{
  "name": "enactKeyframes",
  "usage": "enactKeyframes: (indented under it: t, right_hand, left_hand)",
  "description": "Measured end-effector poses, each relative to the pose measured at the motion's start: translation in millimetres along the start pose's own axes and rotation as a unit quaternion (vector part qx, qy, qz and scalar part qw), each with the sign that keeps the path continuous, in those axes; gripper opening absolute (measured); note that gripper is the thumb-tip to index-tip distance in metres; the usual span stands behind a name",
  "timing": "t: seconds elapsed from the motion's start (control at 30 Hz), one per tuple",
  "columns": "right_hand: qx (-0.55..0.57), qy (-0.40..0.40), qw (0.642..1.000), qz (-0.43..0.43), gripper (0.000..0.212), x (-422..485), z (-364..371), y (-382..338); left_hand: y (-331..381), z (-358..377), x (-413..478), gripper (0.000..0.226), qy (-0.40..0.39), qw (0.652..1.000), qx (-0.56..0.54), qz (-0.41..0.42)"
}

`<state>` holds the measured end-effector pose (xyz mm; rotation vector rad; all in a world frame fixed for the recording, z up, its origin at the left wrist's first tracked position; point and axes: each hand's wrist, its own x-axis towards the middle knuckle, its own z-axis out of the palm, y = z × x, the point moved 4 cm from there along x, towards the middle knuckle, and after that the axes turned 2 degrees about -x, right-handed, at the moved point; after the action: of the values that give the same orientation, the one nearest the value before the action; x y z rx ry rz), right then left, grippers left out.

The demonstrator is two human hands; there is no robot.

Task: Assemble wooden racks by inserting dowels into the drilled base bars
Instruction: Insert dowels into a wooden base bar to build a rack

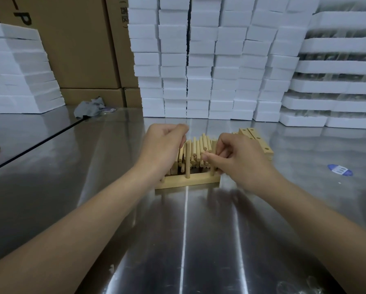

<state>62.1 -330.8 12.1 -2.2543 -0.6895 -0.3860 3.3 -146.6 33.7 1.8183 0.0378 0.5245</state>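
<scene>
At the far left, a stack of white foam slabs [19, 71] stands on the polished steel table [188, 240]. Brown cardboard boxes [78, 43] stand behind it, with a crumpled grey cloth [91, 107] at their foot.

The left hand [163, 145] is positioned above the left end of the pale wooden base bar [188, 181]. Its fingers are curled inward; whether they grip anything cannot be determined.

The base bar lies flat on the table at centre, between both hands. One round wooden dowel [187, 160] stands upright in its middle hole. A pile of loose wooden dowels [199, 149] lies just behind the bar.

The right hand [239, 160] is at the bar's right end. Thumb and forefinger pinch the top of the right-end dowel [212, 171], which stands upright in the bar.

Spare drilled wooden bars [256, 139] lie behind the right hand. Further right, a blue-and-white oval label [339, 169] lies on the table. Stacked white foam blocks [209, 60] line the rear.
</scene>
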Motion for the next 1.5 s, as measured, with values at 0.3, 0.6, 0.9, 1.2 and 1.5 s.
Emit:
enactKeyframes:
  t: [0.3,0.6,0.9,1.2,1.5]
  right_hand:
    - [0.136,-0.091,0.987,-0.004,0.018,3.3,-14.1,-5.0]
    - [-0.039,0.038,0.998,0.041,0.048,-3.7,-9.7,-18.4]
    - [0.092,0.088,0.990,0.058,0.063,-3.8,-48.1,-23.6]
    - [-0.282,-0.007,0.959,-0.031,0.033,8.5,-34.3,24.5]
    - [-0.370,-0.015,0.928,-0.046,0.060,10.9,-17.0,36.2]
  left_hand:
    - [-5.2,-1.1,8.9,0.051,-0.015,0.996,0.062,0.059]
    - [-2.8,-2.0,9.4,0.048,-0.047,0.995,0.068,0.059]
    - [-1.5,-9.4,14.1,0.044,-0.083,0.990,0.089,0.076]
    - [-8.1,-12.0,15.8,0.041,-0.009,0.988,0.097,0.121]
    - [-8.4,-12.5,14.5,0.034,0.062,0.981,0.092,0.158]
